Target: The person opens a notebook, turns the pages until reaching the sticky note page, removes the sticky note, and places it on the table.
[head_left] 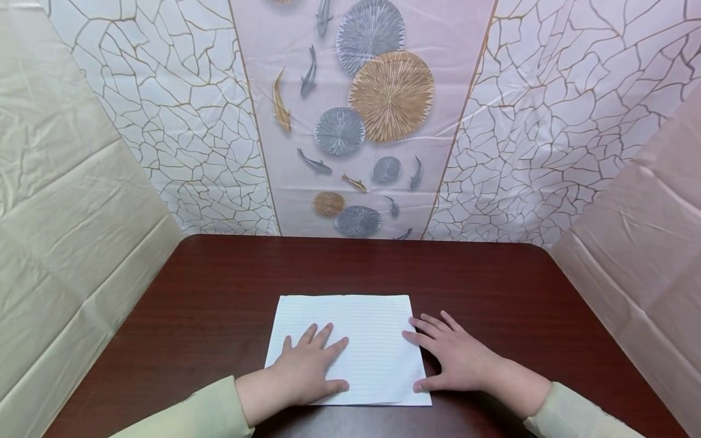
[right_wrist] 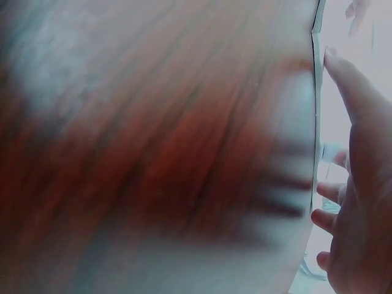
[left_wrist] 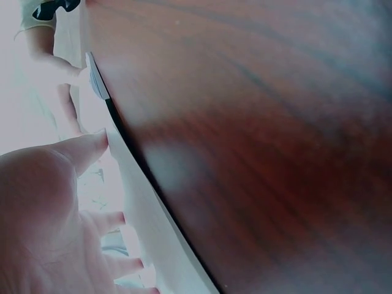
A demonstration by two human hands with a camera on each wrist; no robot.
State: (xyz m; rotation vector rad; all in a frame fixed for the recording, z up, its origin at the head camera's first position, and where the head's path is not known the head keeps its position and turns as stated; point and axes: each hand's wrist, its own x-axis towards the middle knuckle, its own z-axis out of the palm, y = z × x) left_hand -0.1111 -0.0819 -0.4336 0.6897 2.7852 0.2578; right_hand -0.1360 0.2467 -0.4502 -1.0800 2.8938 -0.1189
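An open lined notebook (head_left: 378,359) lies flat on the dark wooden table, its blank ruled pages facing up. Spread across its left page is my left hand (head_left: 306,368), fingers straight and apart. My right hand (head_left: 462,356) is at the right edge of the notebook, with its fingertips and thumb at the page's border and its fingers extended. From the left wrist view, the left hand (left_wrist: 55,214) appears with thumb and fingertips against the paper (left_wrist: 147,214). In the right wrist view the right hand (right_wrist: 361,184) is beside the thin page edge. Neither hand grips anything.
The reddish-brown table (head_left: 219,274) stretches around the notebook. Behind it hangs a patterned cloth (head_left: 350,152) with fish and round leaf prints. Beige cloth panels (head_left: 66,243) stand along both the left and right sides.
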